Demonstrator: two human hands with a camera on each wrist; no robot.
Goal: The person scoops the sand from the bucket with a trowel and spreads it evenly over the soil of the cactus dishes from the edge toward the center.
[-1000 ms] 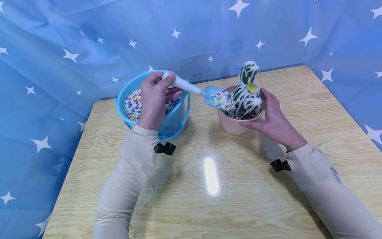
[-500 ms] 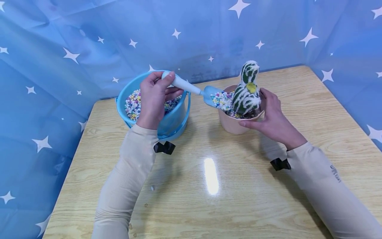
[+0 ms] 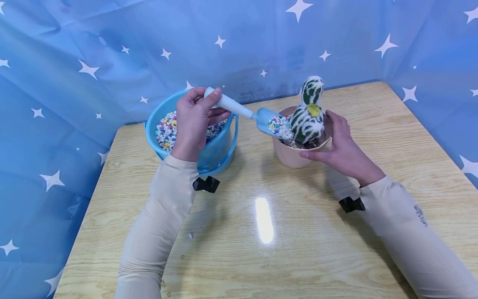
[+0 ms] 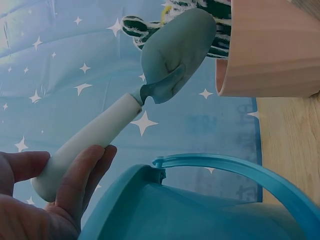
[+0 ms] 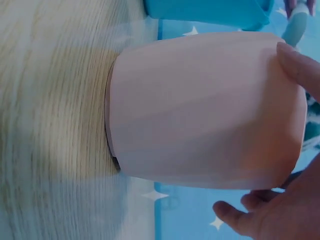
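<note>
In the head view the cactus (image 3: 308, 118) hides the far rim of the pink pot (image 3: 295, 155), and the left hand (image 3: 192, 124) covers part of the pebbles in the blue bucket (image 3: 216, 151). In the right wrist view, the right hand (image 5: 280, 210) is cut off by the picture's edge.

We see a glossy wood-grain table (image 3: 284, 232) with a light glare, a smooth blue plastic bucket (image 3: 220, 149) at ten o'clock, a matt pink pot (image 5: 200, 110), a matt plastic trowel (image 4: 150, 95), fuzzy cactus (image 3: 308, 114), and soft cloth backdrop (image 3: 74, 54).
</note>
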